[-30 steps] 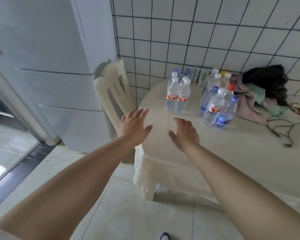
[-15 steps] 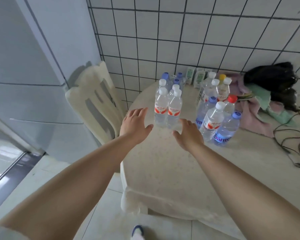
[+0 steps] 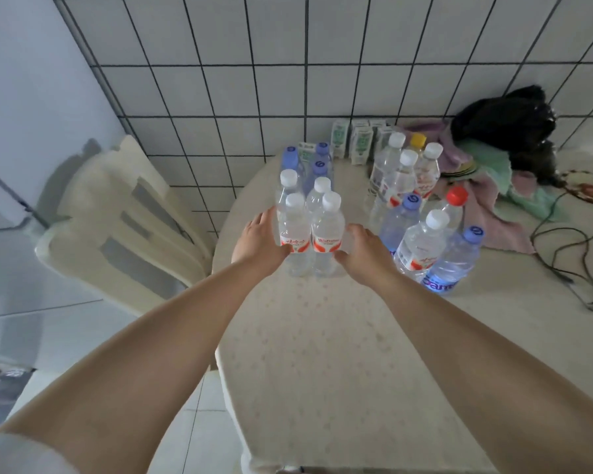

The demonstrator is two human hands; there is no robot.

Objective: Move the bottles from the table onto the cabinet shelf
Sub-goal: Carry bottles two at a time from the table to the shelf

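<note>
Two bare forearms, a pale short sleeve at the left shoulder.

Both arms are uncovered from the upper arm down to the wrists, with no watch, band or ring visible on either. The left hand and right hand wear no gloves, and the fingers are bare, nails too small to make out. At the bottom left corner a light, whitish sleeve edge covers the top of the left arm; its fabric looks plain, without print or seam detail that can be read. No sleeve shows on the right arm.
</note>
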